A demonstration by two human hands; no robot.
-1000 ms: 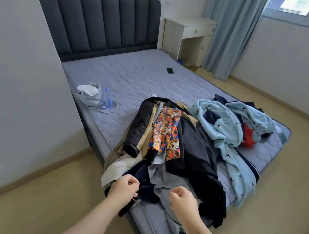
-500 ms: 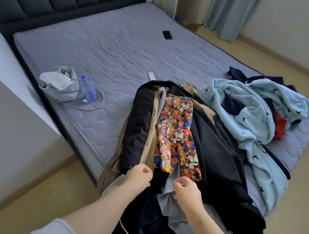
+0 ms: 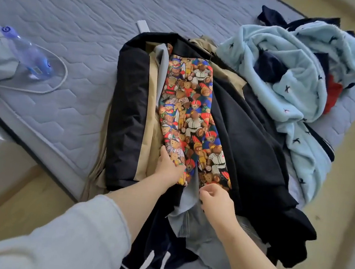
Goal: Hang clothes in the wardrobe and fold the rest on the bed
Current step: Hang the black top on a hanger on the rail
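A pile of clothes lies on the near corner of the grey mattress (image 3: 79, 14). On top of the pile is a colourful teddy-bear print garment (image 3: 190, 114), flanked by a black jacket (image 3: 129, 107) and beige cloth. My left hand (image 3: 169, 168) is tucked under the print garment's lower left edge, its fingers hidden beneath the cloth. My right hand (image 3: 214, 198) pinches the garment's lower right hem. Grey jeans (image 3: 201, 235) and a navy hooded top (image 3: 151, 252) lie under my forearms.
A heap of light blue fleece (image 3: 287, 80) with navy and red pieces fills the bed's right corner. A plastic water bottle (image 3: 29, 53) and a grey bag with a cord lie at the left edge. Beige floor surrounds the bed.
The view has dropped and closed in on the pile. Both hands have moved forward from the pile's near edge to the lower end of the teddy-bear print garment and taken hold of it.
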